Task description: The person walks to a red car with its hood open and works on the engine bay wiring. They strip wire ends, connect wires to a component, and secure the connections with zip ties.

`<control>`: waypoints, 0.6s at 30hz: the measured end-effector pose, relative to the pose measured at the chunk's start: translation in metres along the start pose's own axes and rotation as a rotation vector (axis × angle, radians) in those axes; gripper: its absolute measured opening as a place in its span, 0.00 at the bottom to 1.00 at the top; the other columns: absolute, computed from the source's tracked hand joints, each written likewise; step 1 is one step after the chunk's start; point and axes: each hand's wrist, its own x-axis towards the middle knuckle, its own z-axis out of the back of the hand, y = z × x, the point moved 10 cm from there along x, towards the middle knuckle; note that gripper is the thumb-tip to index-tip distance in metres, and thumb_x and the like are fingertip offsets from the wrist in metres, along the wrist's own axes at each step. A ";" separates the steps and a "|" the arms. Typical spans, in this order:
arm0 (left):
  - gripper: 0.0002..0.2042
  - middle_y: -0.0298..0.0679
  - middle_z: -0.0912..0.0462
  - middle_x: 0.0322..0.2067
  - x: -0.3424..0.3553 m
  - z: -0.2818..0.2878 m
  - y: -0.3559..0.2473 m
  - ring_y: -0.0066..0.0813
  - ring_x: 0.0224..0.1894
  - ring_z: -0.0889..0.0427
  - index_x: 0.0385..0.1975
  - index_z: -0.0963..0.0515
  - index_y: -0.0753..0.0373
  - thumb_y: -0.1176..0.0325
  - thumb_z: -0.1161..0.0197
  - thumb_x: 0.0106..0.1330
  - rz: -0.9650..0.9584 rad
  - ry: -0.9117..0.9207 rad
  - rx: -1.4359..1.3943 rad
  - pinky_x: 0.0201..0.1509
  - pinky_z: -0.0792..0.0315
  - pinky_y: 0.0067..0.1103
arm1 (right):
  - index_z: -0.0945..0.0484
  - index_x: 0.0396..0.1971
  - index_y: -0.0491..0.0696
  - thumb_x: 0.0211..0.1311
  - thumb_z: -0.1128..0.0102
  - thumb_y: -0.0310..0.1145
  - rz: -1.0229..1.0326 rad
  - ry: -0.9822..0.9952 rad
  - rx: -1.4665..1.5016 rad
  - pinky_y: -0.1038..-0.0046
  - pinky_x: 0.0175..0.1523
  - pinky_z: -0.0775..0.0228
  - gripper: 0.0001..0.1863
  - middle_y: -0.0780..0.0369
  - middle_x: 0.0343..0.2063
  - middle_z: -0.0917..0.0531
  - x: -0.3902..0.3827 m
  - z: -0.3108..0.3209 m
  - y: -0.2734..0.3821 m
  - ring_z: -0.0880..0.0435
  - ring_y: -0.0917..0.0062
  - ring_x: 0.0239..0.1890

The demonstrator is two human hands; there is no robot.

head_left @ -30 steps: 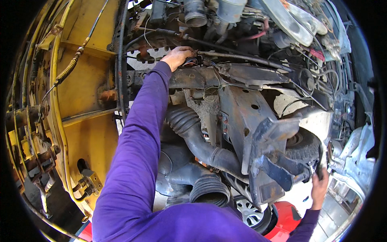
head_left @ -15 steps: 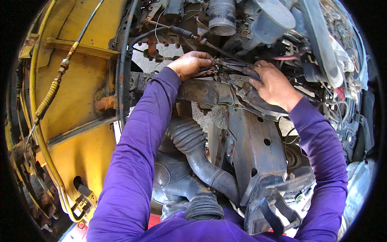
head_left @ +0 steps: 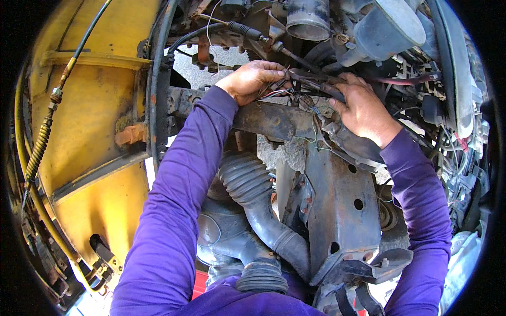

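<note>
the left hand (head_left: 253, 82) pinches thin wires (head_left: 278, 93), loose, red and white, near the rusty beam (head_left: 271, 121); to their right, the right hand (head_left: 363, 108) curls around a dark slim object (head_left: 334, 91), its kind unclear; beyond sits a grey canister (head_left: 391, 32), contents hidden.

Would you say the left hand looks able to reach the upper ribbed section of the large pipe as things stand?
Probably yes: the upper ribbed section looks mostly uncovered, nearer the body than the rusty beam, though the left hand would first have to release the thin wires.
</note>
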 end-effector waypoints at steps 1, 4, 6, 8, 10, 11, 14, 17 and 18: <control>0.15 0.44 0.16 0.49 0.001 -0.002 -0.002 0.31 0.51 0.17 0.55 0.24 0.72 0.69 0.41 0.75 0.011 -0.004 0.041 0.61 0.25 0.24 | 0.21 0.56 0.41 0.66 0.38 0.35 0.012 -0.026 -0.017 0.53 0.68 0.38 0.21 0.47 0.59 0.25 -0.001 0.002 -0.001 0.29 0.50 0.64; 0.16 0.45 0.16 0.50 0.004 -0.005 -0.002 0.31 0.53 0.17 0.56 0.25 0.73 0.70 0.42 0.75 -0.010 0.040 -0.001 0.62 0.25 0.24 | 0.22 0.56 0.41 0.67 0.38 0.36 0.065 -0.081 -0.058 0.53 0.69 0.38 0.21 0.46 0.59 0.25 -0.001 0.001 -0.001 0.29 0.50 0.64; 0.16 0.45 0.16 0.51 0.006 -0.001 0.000 0.31 0.53 0.17 0.57 0.25 0.73 0.70 0.42 0.75 -0.028 0.068 -0.044 0.62 0.26 0.24 | 0.22 0.56 0.41 0.67 0.38 0.36 0.121 -0.090 -0.071 0.53 0.69 0.38 0.21 0.46 0.59 0.26 0.002 0.002 0.005 0.29 0.49 0.64; 0.17 0.45 0.16 0.51 0.006 -0.002 -0.001 0.30 0.53 0.17 0.57 0.25 0.73 0.70 0.42 0.75 -0.030 0.080 -0.043 0.62 0.25 0.24 | 0.22 0.55 0.41 0.68 0.39 0.37 0.116 -0.096 -0.074 0.52 0.68 0.36 0.21 0.46 0.58 0.25 0.002 0.002 0.007 0.29 0.49 0.63; 0.16 0.44 0.16 0.50 0.006 -0.002 0.000 0.29 0.52 0.17 0.57 0.25 0.72 0.69 0.42 0.75 -0.029 0.076 -0.032 0.60 0.24 0.23 | 0.22 0.54 0.40 0.69 0.40 0.37 0.094 -0.067 -0.056 0.52 0.66 0.35 0.20 0.46 0.56 0.25 0.004 0.001 0.007 0.28 0.49 0.62; 0.16 0.44 0.16 0.49 0.005 -0.002 0.000 0.29 0.51 0.16 0.56 0.24 0.72 0.69 0.42 0.75 -0.028 0.073 -0.026 0.59 0.24 0.23 | 0.22 0.54 0.40 0.70 0.41 0.38 0.074 -0.036 -0.037 0.52 0.65 0.34 0.20 0.47 0.54 0.24 0.005 0.000 0.007 0.27 0.49 0.61; 0.15 0.43 0.15 0.47 0.004 -0.003 -0.002 0.29 0.48 0.16 0.54 0.23 0.71 0.68 0.42 0.75 -0.032 0.098 0.025 0.56 0.23 0.23 | 0.22 0.53 0.40 0.71 0.41 0.39 0.052 -0.003 -0.003 0.53 0.62 0.31 0.19 0.47 0.50 0.23 0.006 -0.003 0.005 0.24 0.50 0.57; 0.14 0.42 0.14 0.44 0.005 -0.004 -0.003 0.27 0.47 0.16 0.53 0.23 0.70 0.68 0.44 0.75 -0.032 0.076 0.007 0.54 0.23 0.22 | 0.22 0.50 0.39 0.71 0.42 0.41 0.035 0.037 -0.003 0.53 0.59 0.29 0.19 0.47 0.48 0.23 0.008 -0.004 0.005 0.21 0.49 0.54; 0.13 0.42 0.14 0.44 0.004 -0.002 -0.004 0.27 0.47 0.16 0.53 0.23 0.70 0.69 0.44 0.75 -0.024 0.051 0.003 0.55 0.23 0.22 | 0.22 0.50 0.39 0.71 0.41 0.41 0.028 0.057 -0.006 0.53 0.58 0.29 0.19 0.47 0.48 0.22 0.010 -0.005 0.005 0.21 0.49 0.53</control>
